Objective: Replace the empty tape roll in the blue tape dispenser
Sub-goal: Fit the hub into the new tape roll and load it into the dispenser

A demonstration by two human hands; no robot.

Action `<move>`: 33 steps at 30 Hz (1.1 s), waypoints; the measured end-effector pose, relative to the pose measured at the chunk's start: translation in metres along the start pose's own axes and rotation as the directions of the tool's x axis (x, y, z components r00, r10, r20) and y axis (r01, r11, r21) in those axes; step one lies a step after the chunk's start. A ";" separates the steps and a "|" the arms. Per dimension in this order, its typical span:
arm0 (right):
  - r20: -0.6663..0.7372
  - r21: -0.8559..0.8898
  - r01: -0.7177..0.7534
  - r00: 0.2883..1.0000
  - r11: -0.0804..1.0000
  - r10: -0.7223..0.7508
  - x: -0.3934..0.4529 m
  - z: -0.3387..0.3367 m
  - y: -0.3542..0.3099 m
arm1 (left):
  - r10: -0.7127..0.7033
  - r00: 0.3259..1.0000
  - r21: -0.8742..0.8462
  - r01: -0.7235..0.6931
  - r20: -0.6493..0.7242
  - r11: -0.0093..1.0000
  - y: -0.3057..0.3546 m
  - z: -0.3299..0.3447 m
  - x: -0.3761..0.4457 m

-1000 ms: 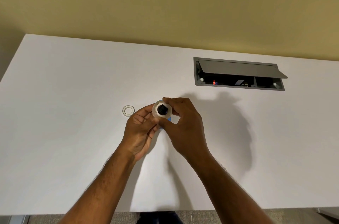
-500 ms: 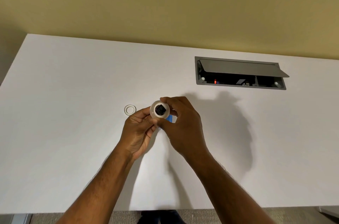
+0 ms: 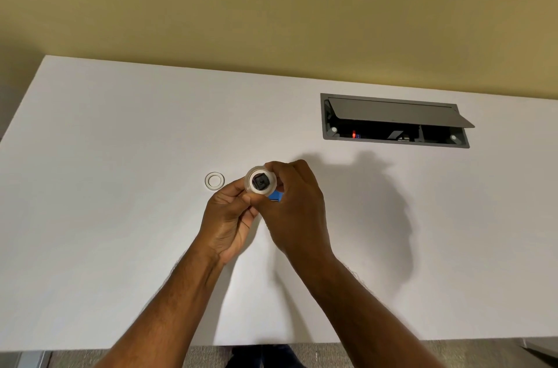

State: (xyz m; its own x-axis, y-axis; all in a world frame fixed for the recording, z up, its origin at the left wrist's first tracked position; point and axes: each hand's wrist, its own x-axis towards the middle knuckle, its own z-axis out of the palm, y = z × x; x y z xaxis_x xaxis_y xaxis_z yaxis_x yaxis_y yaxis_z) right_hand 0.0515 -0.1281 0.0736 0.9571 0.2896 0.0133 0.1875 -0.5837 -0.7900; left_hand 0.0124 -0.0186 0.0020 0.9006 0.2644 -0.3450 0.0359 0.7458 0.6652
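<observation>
Tape dispenser [image 3: 275, 195] held above the white table [image 3: 120, 216], a new tape roll [image 3: 260, 180] being seated on it.

Compared with a second ago the roll has been shifted slightly left and turned, its black hub square-on, so fitting seems under way. The left hand [image 3: 229, 216] and right hand [image 3: 294, 201] are clamped on roll and dispenser. The empty ring [image 3: 214, 181] lies just left of the roll. No writing can be read.

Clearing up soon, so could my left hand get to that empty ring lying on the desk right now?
Probably yes: the ring lies on bare desk just beyond the left hand, but that hand helps hold the tape roll.
</observation>
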 end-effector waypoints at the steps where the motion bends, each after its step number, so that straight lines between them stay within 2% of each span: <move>1: 0.002 -0.003 -0.003 1.000 1.000 0.003 0.000 0.001 0.001 | -0.001 1.000 -0.006 0.001 0.005 1.000 0.001 0.000 -0.001; 6: 0.061 0.009 -0.028 0.998 1.000 0.028 0.002 -0.001 0.008 | 0.027 1.000 0.045 -0.026 -0.001 0.999 0.006 0.002 -0.001; 9: 0.142 0.117 -0.121 0.984 0.986 0.104 0.003 -0.006 0.011 | 0.041 0.999 0.094 -0.038 -0.034 0.995 0.010 0.000 0.001; 11: 0.137 0.187 -0.151 0.982 0.971 0.126 0.004 -0.007 0.013 | 0.058 0.998 0.145 -0.053 -0.028 0.988 0.012 -0.002 0.003; 15: 0.074 0.171 -0.189 0.981 0.967 0.178 0.006 -0.007 0.020 | 0.103 0.994 0.286 -0.091 -0.027 0.954 0.013 -0.005 0.004; 19: 0.101 0.163 -0.248 0.967 0.955 0.234 0.008 -0.005 0.027 | 0.139 0.990 0.424 -0.127 0.003 0.897 0.014 -0.007 0.003; 24: 0.165 0.322 -0.404 0.914 0.856 0.370 0.011 -0.006 0.039 | 0.152 0.988 0.571 -0.132 0.012 0.811 0.011 -0.011 0.003; 29: 0.188 0.332 -0.448 0.894 0.830 0.407 0.011 -0.001 0.051 | 0.136 0.990 0.655 -0.131 0.043 0.744 0.006 -0.012 0.005; 33: 0.154 0.286 -0.434 0.901 0.855 0.406 0.016 0.004 0.059 | 0.149 0.988 0.762 -0.124 0.036 0.636 -0.001 -0.011 0.015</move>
State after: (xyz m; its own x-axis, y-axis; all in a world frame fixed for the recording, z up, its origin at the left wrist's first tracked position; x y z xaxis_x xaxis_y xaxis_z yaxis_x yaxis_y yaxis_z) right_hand 0.0768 -0.1551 0.0243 0.9044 0.1407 -0.4027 -0.3178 -0.4076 -0.8561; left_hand 0.0209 -0.0085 -0.0107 0.9107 0.3509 -0.2179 0.2416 -0.0247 0.9701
